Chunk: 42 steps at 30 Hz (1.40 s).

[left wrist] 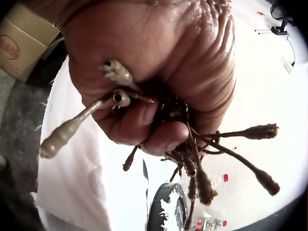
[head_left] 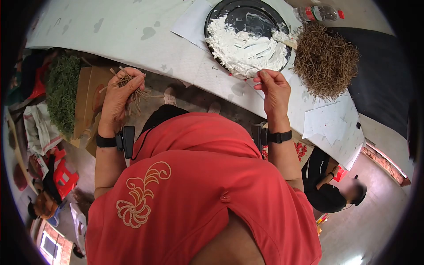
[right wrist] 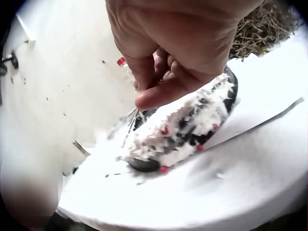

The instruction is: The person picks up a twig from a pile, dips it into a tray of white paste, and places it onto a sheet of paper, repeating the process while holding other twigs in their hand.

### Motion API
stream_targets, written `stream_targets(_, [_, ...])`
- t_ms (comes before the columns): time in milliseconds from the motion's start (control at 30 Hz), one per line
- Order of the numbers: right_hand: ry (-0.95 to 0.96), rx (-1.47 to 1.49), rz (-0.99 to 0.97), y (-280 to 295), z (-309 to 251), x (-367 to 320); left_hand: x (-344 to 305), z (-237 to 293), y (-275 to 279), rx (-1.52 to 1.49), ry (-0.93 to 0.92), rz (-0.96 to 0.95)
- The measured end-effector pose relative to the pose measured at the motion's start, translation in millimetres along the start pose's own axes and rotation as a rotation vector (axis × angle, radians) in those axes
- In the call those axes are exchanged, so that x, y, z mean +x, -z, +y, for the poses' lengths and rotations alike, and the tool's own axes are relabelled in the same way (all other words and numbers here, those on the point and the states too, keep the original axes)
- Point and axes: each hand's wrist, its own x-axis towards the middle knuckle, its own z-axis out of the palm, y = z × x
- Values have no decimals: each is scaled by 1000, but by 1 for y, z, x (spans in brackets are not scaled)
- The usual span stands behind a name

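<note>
My left hand (head_left: 119, 99) grips a bunch of brown stems (left wrist: 199, 185) with small pod-like hollow ends. They poke out between the curled fingers, and some lighter, beige-coated ends (left wrist: 62, 137) stick out on the other side. Over the near rim of a round black tray (head_left: 215, 17), my right hand (head_left: 274, 90) has thumb and fingertips pinched together. A thin stem (right wrist: 131, 127) shows below those fingertips; its upper end is hidden by them. Thick white paste (head_left: 247, 53) is spread across the tray, with small red bits (right wrist: 164, 169) along its near edge.
A large heap of brown stems (head_left: 324, 62) lies right of the tray. Behind it are plastic bottles (head_left: 324, 13); a flat stick (head_left: 287, 40) rests at the paste. White paper (head_left: 324, 121) lies at the table's right. Green foliage (head_left: 64, 95) and a cardboard box (head_left: 86, 95) stand left.
</note>
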Motion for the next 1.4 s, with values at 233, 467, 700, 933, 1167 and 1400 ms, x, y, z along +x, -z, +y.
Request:
stream_targets(233, [631,-1189,14,11,20,8,1,2,-2,5,15,2])
stream_targets(467, [654,-1163,32,2,8,7,2,2,-2,14,19,17])
stream_targets(700, [407,-511,249,47,0,24,3,12,-4,269,98,133])
stream_targets(933, [212,-16,779,186,-5,18,16,19,-35,273,-6,57])
stream_targets(1167, [244,287,1284,373,10,7,20,16,-70,289,-13,-8])
stream_targets(1400, [279,428,1441,445,-10,30,0,15,-115,324,8,-13])
